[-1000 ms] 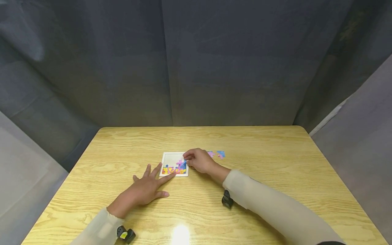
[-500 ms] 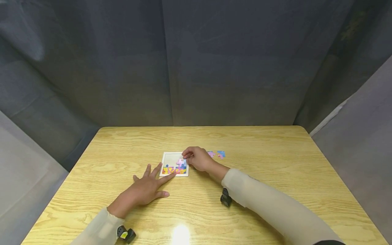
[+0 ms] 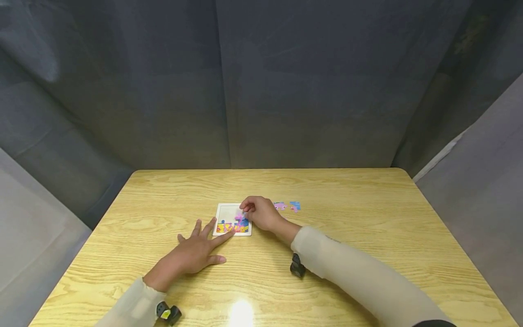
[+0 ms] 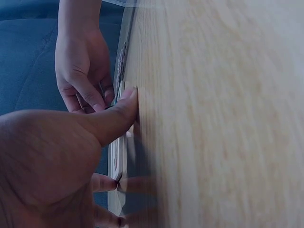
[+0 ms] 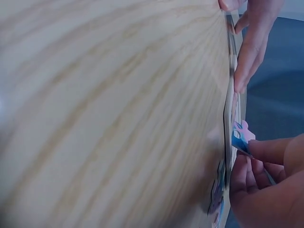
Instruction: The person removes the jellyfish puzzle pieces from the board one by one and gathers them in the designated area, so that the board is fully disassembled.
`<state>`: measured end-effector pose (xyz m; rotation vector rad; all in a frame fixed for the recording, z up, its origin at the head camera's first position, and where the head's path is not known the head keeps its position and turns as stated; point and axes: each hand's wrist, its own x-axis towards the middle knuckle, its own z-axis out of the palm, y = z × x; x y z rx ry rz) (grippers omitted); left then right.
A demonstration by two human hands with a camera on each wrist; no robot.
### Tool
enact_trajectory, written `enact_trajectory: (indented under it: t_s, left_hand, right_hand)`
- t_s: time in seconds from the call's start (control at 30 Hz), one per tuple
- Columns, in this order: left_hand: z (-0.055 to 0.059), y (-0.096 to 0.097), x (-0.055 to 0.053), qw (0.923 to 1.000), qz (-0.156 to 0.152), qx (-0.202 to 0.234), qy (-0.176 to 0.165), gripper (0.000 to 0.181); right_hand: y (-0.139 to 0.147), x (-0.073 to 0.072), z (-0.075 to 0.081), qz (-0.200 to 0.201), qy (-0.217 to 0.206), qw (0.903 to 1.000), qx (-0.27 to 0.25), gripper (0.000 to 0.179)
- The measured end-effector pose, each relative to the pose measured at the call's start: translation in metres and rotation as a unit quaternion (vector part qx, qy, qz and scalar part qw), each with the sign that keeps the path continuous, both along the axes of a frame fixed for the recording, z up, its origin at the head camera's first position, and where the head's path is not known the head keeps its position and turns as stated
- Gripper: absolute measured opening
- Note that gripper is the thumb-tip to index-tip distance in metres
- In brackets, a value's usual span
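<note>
A square white puzzle tray (image 3: 227,211) lies on the table, its lower rows filled with yellow, pink and blue pieces. My left hand (image 3: 195,252) spreads its fingers at the tray's left and front edges, the index fingertip over the lower pieces. Above the tray's right side, my right hand (image 3: 263,213) pinches a pink and blue puzzle piece (image 5: 241,137) between thumb and fingers. In the right wrist view that piece stands tilted up from the tray. The fingers partly cover it in the head view.
To the right of the tray lie loose puzzle pieces (image 3: 295,206), partly behind the right hand in the head view. The wooden table (image 3: 347,200) reaches back to a dark curtain (image 3: 310,91). A small black device (image 3: 168,313) sits at the left wrist.
My right hand has shifted slightly left over the tray with the puzzle piece, and the piece's tilt has changed. More of a loose piece shows behind it. The left hand has stayed in place.
</note>
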<state>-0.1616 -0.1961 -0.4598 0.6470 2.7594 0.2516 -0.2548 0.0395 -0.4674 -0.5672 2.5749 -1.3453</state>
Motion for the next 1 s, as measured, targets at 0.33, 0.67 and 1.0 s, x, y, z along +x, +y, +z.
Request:
enact_trajectory:
  t_s: [0.33, 0.67, 1.0]
  left_hand:
    - [-0.0008, -0.0002, 0.0, 1.0, -0.002, -0.002, 0.004, 0.071]
    - [0.0007, -0.0002, 0.0007, 1.0, -0.005, -0.003, 0.005, 0.071]
    - [-0.0005, -0.001, 0.0009, 1.0, -0.001, -0.001, 0.004, 0.07]
  right_hand:
    - [-0.0017, -0.0016, -0.0016, 0.008, -0.003, 0.9996, 0.026, 0.012]
    - [-0.0003, -0.0005, -0.0006, 0.003, 0.002, 0.9996, 0.028, 0.01]
    - [0.0044, -0.0001, 0.003, -0.019, -0.021, 0.9996, 0.007, 0.01]
